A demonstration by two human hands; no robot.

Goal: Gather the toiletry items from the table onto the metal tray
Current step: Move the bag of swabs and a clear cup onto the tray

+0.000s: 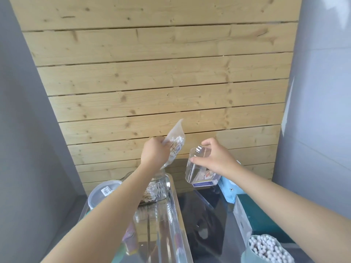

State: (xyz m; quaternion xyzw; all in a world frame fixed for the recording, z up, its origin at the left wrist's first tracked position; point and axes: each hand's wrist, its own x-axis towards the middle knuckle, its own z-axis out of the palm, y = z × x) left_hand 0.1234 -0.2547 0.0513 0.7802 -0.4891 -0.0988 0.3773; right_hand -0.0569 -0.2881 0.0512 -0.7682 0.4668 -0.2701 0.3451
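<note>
**Over the tray's far end, two toiletry items are held aloft**

Above the far end of the metal tray [171,194], a clear plastic bag of cotton swabs [175,144] is gripped in the left hand [154,151], fingers closed around its lower half. The bag's long axis is tilted, its empty top corner raised toward the wooden plank wall [152,73] and its lower end pointed down at the tray almost directly beneath. A clear box of cotton swabs [155,190] is already seen on the tray below that hand.

To the right, clear of the tray, a transparent bottle with a shiny cap [197,162] is pinched between thumb and fingers of the right hand [214,160], cap uppermost and leaning away. It is held over a small blue-and-white box [204,180] on the dark table [209,215], beside a light blue pack [230,188]. A round tub of cotton swabs [266,247] is seen at the near right, and a round clear lid [102,192] to the left of the tray.

The left hand is judged the nearer to the tray: a short lowering would probably suffice for the bag, whereas the bottle would have to be carried leftward across the tray's raised rim before being set down.
</note>
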